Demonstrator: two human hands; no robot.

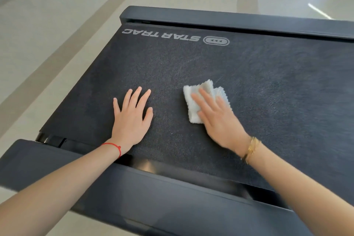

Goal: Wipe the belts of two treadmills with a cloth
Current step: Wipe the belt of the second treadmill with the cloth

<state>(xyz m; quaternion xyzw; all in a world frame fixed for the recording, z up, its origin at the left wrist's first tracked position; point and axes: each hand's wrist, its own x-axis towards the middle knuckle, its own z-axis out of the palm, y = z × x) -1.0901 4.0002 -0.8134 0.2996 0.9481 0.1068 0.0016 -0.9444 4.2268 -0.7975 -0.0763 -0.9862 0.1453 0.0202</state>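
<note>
A black treadmill belt (258,82) with a "STAR TRAC" logo fills the middle of the view. A folded white cloth (193,99) lies on the belt near its centre. My right hand (218,119) presses flat on the cloth with straight fingers and is slightly blurred. To the left of the cloth, my left hand (131,119) rests flat on the bare belt with its fingers spread. A red string circles the left wrist and a gold bracelet the right.
Dark side rails border the belt, one near me (134,193) and one on the far side (229,19). Beige tiled floor (57,25) with darker stripes surrounds the treadmill on the left and beyond it.
</note>
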